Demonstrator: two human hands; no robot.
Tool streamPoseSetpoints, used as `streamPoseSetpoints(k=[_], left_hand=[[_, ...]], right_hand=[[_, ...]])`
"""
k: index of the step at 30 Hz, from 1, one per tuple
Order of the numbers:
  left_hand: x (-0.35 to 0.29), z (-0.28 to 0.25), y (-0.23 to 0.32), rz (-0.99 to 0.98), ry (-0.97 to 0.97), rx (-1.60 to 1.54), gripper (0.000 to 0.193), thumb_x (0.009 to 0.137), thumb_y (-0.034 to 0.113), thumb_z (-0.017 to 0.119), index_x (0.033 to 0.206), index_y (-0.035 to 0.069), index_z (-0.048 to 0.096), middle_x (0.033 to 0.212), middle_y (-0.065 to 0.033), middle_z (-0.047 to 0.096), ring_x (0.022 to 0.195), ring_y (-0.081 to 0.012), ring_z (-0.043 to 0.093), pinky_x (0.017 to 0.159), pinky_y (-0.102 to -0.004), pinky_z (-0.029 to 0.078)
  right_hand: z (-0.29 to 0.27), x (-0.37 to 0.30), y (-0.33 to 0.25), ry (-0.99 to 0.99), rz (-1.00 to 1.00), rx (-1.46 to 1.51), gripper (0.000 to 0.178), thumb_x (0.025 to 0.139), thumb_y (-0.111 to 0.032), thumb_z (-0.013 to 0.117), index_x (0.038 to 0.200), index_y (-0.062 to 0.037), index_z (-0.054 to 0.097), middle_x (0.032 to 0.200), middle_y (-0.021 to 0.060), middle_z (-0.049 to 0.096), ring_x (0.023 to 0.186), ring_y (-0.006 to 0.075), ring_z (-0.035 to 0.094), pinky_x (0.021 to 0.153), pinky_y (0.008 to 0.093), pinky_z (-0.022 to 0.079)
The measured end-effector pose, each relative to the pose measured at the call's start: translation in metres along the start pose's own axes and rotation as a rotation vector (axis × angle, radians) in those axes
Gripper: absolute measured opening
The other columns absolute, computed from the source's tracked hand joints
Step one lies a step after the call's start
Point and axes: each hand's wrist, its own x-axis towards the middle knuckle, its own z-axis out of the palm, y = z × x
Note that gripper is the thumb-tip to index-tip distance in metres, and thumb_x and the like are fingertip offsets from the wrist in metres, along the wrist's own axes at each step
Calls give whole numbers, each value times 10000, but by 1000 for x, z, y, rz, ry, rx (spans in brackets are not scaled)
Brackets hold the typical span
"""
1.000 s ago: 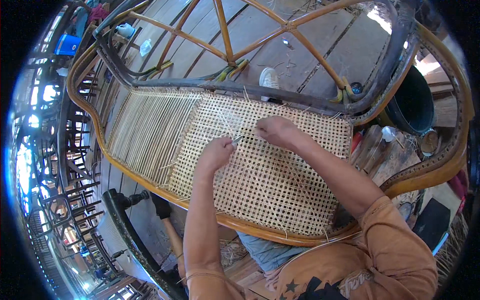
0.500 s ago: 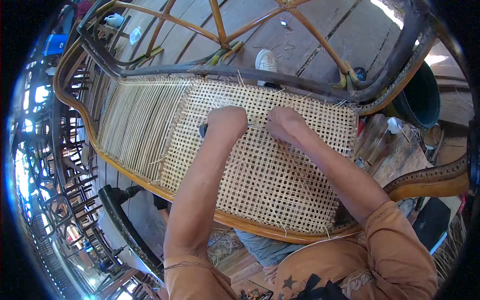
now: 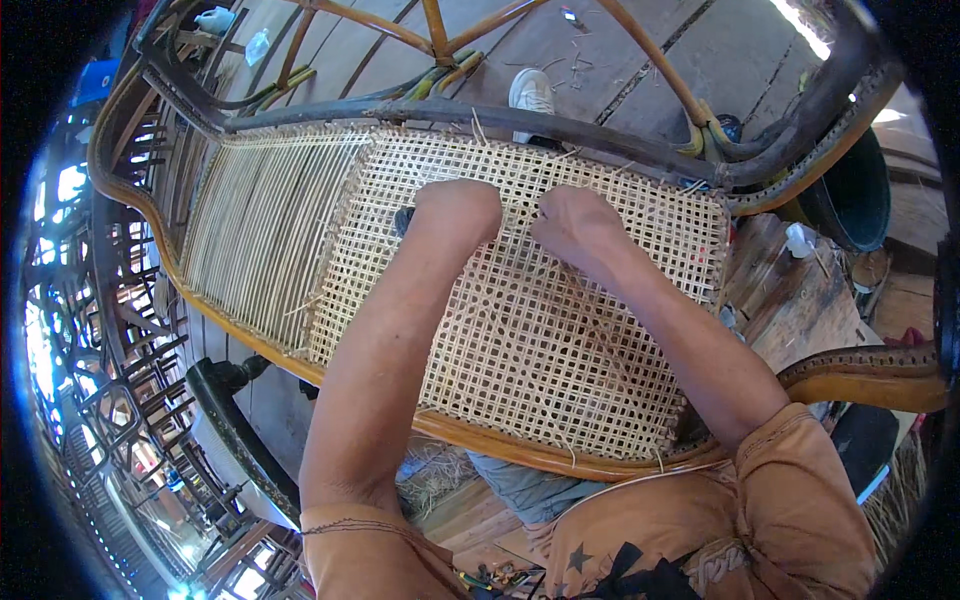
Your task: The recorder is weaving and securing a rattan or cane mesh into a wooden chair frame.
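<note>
A woven cane panel [image 3: 560, 340] of open mesh lies across the rattan frame in front of me. My left hand [image 3: 458, 210] is closed over the panel's upper middle. The dark end of a tool [image 3: 403, 221] sticks out from its left side; the rest is hidden in the fist. Just to the right, my right hand [image 3: 578, 222] is closed low on the weave, its fingertips turned down and inward. Whatever it pinches is hidden. At the panel's left, parallel cane strands [image 3: 270, 225] run without cross weaving.
A dark rattan rail [image 3: 480, 112] borders the far side, with loose cane ends along it. A white shoe [image 3: 531, 100] shows beyond. A dark green bucket [image 3: 850, 200] stands at the right, a black chair part [image 3: 235, 430] at the lower left. Cane scraps lie on the floorboards.
The whole view has shifted slightly, with the far rail now higher in the picture. Both hands stay closed at nearly the same place on the weave.
</note>
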Motion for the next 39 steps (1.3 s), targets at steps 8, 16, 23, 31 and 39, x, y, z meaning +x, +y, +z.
streamPoseSetpoints(k=[8,16,23,31,39], left_hand=[[-6,38,-23,138,153,-21,304,845,337,512,869,67,651,832,-151,649,793,-314,638,692,-429,503],[-37,27,-62,-179,136,-71,410,807,434,569,751,36,648,771,-173,638,741,-329,630,670,-424,492],[-73,21,-63,14,336,-124,405,806,456,557,756,66,655,697,-154,614,651,-340,604,599,-431,478],[-23,32,-31,14,233,-74,201,777,230,569,776,49,654,792,-159,646,766,-315,637,676,-416,499],[-8,19,-23,97,128,21,167,762,172,563,837,51,651,845,-146,652,809,-304,639,713,-408,506]], right_hand=[[23,-2,-8,-134,122,-319,142,748,-98,537,782,-20,651,739,188,645,714,326,647,679,446,493],[25,-2,-15,438,-448,-153,121,806,-106,509,818,-29,602,763,166,627,722,324,616,671,455,454],[37,4,-22,105,-263,149,190,849,-198,555,806,-24,619,715,134,599,730,286,573,693,409,441],[39,5,-6,116,-156,115,195,750,-164,557,706,17,613,729,199,606,768,366,584,733,445,480],[42,5,7,108,-130,219,133,694,-73,509,719,43,567,762,149,555,699,262,547,685,348,461]])
